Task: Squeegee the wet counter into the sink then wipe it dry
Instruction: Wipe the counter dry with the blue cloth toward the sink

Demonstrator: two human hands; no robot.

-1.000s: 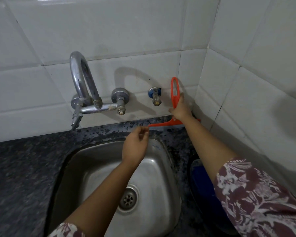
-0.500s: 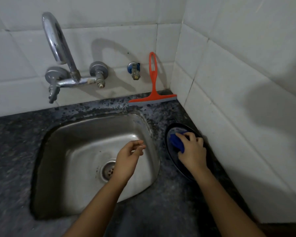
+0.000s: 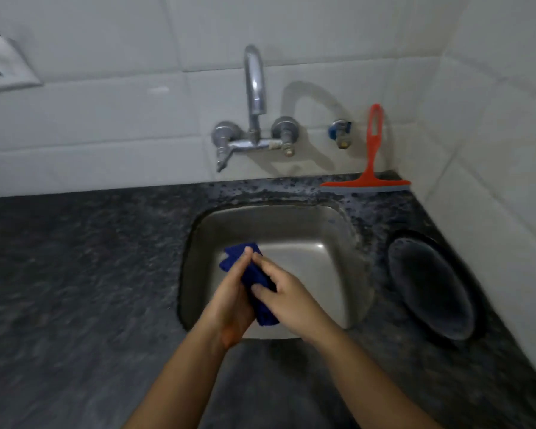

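head view | left hand (image 3: 229,305) and right hand (image 3: 291,301) both clasp a folded dark-blue cloth (image 3: 234,258) above the steel sink (image 3: 338,243) | red plastic squeegee (image 3: 370,168) propped on the speckled dark stone table (image 3: 90,258) behind the sink | judgement: wring over the sink, flatten the cloth, wipe toward the sink in overlapping strokes

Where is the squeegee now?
Head view, upper right: the squeegee leans on the tiled wall behind the sink, right of the blue valve.
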